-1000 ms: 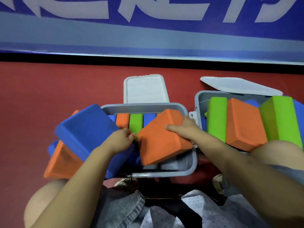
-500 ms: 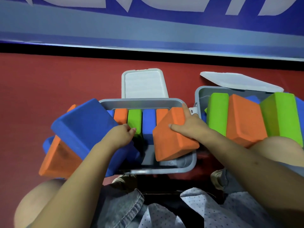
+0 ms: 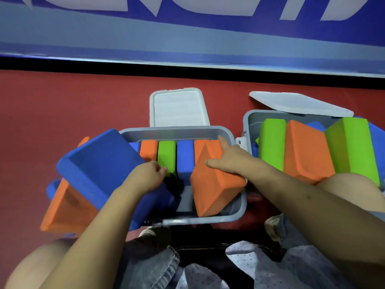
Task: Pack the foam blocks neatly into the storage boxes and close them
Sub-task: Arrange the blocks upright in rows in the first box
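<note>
A grey storage box (image 3: 239,213) stands open in front of me, with orange, green and blue foam blocks upright along its far wall. My right hand (image 3: 231,161) grips a large orange block (image 3: 212,190) that leans tilted inside the box's right end. My left hand (image 3: 145,176) holds the edge of a big blue block (image 3: 102,163) resting across the box's left rim. Under that lies another orange block (image 3: 64,209) on the floor. A second grey box (image 3: 249,122) at the right holds green and orange blocks standing above its rim.
Each box's white lid (image 3: 179,107) lies flipped open behind it on the red floor. A blue and white wall panel (image 3: 187,38) runs across the back. My knees and denim shorts fill the lower part of the view.
My right hand has carried the orange block to the right and down into the box's right end, uncovering the upright blocks. The left hand and blue block have barely shifted.
</note>
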Tool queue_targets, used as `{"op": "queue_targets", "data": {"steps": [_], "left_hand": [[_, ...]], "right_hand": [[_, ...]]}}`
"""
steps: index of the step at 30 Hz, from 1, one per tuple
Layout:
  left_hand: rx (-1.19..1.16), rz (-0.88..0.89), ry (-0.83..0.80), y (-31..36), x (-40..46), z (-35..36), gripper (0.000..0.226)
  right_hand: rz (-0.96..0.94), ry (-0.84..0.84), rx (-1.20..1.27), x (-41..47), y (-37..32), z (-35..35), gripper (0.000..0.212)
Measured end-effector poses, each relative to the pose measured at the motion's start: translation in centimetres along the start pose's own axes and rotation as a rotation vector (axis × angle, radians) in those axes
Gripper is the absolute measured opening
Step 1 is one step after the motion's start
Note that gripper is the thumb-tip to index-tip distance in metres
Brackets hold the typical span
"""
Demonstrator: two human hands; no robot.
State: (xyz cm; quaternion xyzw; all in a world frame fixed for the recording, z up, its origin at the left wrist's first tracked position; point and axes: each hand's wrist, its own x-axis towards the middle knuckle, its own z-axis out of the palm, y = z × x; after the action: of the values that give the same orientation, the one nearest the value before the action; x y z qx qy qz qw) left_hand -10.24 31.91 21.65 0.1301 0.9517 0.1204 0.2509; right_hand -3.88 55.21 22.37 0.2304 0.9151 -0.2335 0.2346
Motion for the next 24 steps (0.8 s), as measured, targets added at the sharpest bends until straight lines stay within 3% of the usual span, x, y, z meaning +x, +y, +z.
{"op": "queue_targets", "data": {"steps": [5, 16, 21, 24], "left_hand": [[-0.008, -0.015, 0.045, -0.3, 0.0, 0.1, 0.037], [0.048, -0.004, 0.057, 0.2, 0.8, 0.1, 0.036], [0.017, -0.029, 0.050, 0.4, 1.8, 0.2, 0.036], [-0.001, -0.032, 0.051, 0.5, 2.1, 0.0, 0.035]], "right_hand": [[0.070, -0.047, 0.001, 1.7, 0.1, 1.2, 0.101], [0.067, 0.040, -0.069, 3.5, -0.6, 7.3, 0.107], [0.198, -0.226, 0.146, 3.8, 2.8, 10.5, 0.126], [0.160, -0.249, 0.150, 4.6, 3.3, 11.9, 0.124]]}}
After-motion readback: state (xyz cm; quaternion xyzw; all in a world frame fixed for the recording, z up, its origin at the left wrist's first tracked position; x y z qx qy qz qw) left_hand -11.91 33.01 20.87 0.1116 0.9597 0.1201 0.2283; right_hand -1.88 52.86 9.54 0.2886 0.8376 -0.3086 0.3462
